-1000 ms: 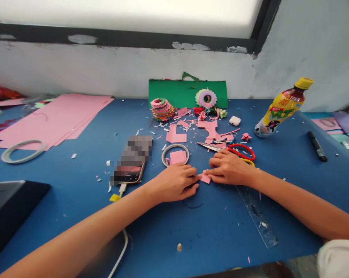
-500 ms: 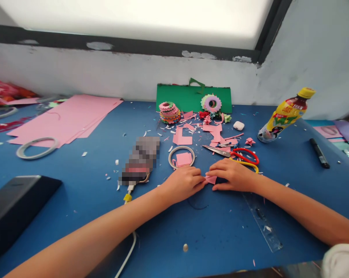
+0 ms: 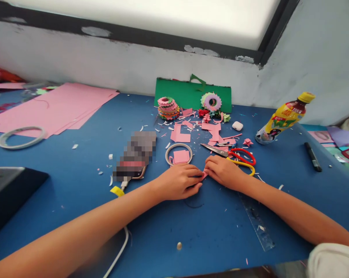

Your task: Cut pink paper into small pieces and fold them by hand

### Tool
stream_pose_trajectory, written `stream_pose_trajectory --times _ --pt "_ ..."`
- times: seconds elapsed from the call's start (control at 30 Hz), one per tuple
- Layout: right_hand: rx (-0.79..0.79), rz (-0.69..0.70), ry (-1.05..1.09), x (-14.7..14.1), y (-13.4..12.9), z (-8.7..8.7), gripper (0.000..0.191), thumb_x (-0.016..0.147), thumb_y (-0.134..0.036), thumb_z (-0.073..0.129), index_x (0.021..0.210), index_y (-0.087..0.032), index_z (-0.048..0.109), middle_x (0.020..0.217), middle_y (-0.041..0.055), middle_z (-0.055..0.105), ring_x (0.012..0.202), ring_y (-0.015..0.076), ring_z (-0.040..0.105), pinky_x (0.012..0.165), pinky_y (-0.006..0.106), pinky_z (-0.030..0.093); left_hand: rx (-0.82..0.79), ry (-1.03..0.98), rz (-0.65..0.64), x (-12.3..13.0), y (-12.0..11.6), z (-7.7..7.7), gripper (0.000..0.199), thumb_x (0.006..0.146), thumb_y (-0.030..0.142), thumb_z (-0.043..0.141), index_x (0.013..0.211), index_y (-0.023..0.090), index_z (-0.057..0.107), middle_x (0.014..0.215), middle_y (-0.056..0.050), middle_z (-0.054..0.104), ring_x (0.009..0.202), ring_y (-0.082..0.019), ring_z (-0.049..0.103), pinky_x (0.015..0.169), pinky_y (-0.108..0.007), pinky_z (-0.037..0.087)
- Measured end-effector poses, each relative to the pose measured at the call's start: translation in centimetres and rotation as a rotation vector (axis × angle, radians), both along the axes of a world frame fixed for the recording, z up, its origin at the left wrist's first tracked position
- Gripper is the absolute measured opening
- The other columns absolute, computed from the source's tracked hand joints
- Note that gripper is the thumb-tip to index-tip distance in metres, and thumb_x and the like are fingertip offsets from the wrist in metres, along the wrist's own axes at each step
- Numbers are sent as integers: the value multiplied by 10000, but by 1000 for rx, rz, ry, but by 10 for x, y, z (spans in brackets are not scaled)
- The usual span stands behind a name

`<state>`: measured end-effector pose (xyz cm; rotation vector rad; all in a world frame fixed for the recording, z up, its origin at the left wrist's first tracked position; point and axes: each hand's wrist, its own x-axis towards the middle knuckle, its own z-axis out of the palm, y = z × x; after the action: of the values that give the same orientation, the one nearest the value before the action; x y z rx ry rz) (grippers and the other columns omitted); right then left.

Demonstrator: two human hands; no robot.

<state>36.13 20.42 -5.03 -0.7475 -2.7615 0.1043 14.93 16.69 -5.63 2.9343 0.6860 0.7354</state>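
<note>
Between my two hands is a small piece of pink paper (image 3: 204,175), mostly covered by fingers. My left hand (image 3: 180,181) pinches it from the left, and my right hand (image 3: 223,172) grips its other side with fingers bunched together. Just beyond the left hand lies a roll of tape (image 3: 166,155) with pink paper squares (image 3: 181,156) inside its ring. Scissors (image 3: 220,150) with red and yellow handles lie open just behind my right hand. Under the right forearm a clear ruler (image 3: 257,222) sticks out toward me.
Pink scraps (image 3: 180,135) and paper ornaments (image 3: 167,109) lie before a green board (image 3: 181,94). A bottle (image 3: 282,119) and marker (image 3: 312,156) are at right. Left are a phone (image 3: 139,150) on a cable, pink sheets (image 3: 61,108), another tape roll (image 3: 21,138) and a dark box (image 3: 15,193).
My right hand has closed in toward the left, its fingers now bunched on the pink paper, which shows less. The view has tilted and shifted slightly.
</note>
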Motion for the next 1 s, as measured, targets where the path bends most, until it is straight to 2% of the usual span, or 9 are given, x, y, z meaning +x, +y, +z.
stream_pose_trajectory --times 0.13,0.4,0.73,1.0 --pt "39 -32 -27 -3 -2 -5 214 926 -248 397 876 -134 571 900 90 601 830 182 543 764 315 465 38 0 -28 -2 0 1 258 856 219 477 997 104 659 948 -93 703 921 -221 629 810 -347 524" --pt "97 -91 -22 -4 -5 -9 201 918 -237 404 842 -139 563 864 90 590 817 190 530 748 324 450 -82 26 3 -2 1 3 303 856 236 461 1071 109 631 1005 -106 686 933 -202 626 831 -337 523" --pt "78 -87 -27 -5 -2 -7 196 914 -238 414 815 -145 556 831 72 571 778 177 519 719 306 441 22 75 -10 0 1 3 296 865 240 457 1046 112 653 939 -118 683 884 -206 625 792 -345 528" --pt "102 -108 -66 -6 -2 -12 192 911 -235 404 823 -146 549 823 65 562 763 174 514 701 298 418 94 12 -56 -3 3 -1 255 843 214 488 988 98 662 921 -98 710 912 -211 642 805 -330 539"
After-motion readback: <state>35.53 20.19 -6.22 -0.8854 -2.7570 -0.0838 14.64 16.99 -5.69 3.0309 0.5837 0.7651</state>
